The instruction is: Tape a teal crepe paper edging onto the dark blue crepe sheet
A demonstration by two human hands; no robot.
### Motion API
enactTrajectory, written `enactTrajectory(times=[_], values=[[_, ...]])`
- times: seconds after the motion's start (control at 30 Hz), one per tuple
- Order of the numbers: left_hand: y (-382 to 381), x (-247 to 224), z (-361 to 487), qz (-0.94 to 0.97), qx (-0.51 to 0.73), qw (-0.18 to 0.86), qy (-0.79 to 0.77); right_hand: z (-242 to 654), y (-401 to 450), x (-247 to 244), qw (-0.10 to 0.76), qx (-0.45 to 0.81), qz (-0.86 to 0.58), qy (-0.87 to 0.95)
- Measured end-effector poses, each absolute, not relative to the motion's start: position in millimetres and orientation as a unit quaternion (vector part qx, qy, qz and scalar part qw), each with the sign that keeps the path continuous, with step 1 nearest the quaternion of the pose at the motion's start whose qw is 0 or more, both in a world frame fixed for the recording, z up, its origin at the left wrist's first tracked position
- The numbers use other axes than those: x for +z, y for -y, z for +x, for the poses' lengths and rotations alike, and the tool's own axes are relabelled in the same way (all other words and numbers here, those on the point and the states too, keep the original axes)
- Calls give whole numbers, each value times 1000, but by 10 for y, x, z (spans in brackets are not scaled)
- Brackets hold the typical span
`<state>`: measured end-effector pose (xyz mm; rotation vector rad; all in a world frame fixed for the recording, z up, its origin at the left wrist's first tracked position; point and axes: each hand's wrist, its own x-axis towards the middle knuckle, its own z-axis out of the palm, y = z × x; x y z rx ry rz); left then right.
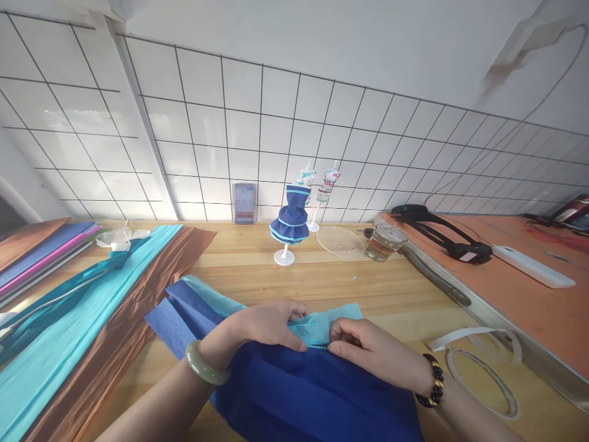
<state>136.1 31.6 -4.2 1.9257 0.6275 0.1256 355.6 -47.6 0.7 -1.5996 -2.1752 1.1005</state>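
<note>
Dark blue material point(313, 393) spreads across the front of the table, with a light blue strip point(340, 314) along its upper edge. My left hand point(271, 325), with a pale green bangle at the wrist, pinches the light blue strip from the left. From the right, my right hand point(363, 344) pinches the same strip close to the blue edge; a dark beaded bracelet is on that wrist. More blue layers point(184, 319) reach out to the left from under my left forearm. A small stand with a blue ruffled dress point(294, 215) is upright beyond my hands.
Turquoise point(92, 313) and brown point(110, 319) sheets lie at left. Behind are two small dress forms point(328, 184), a clear plate point(339, 242), a glass jar point(386, 240) and a phone-like panel point(245, 204). At right lie a tape ring point(510, 402) and a black headset point(442, 236).
</note>
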Motion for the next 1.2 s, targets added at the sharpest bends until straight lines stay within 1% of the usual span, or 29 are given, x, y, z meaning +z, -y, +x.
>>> enactTrajectory(times=[1.2], values=[[-321, -53, 1353, 806, 45, 526, -267, 3515, 500, 53, 118, 359, -551, 744]])
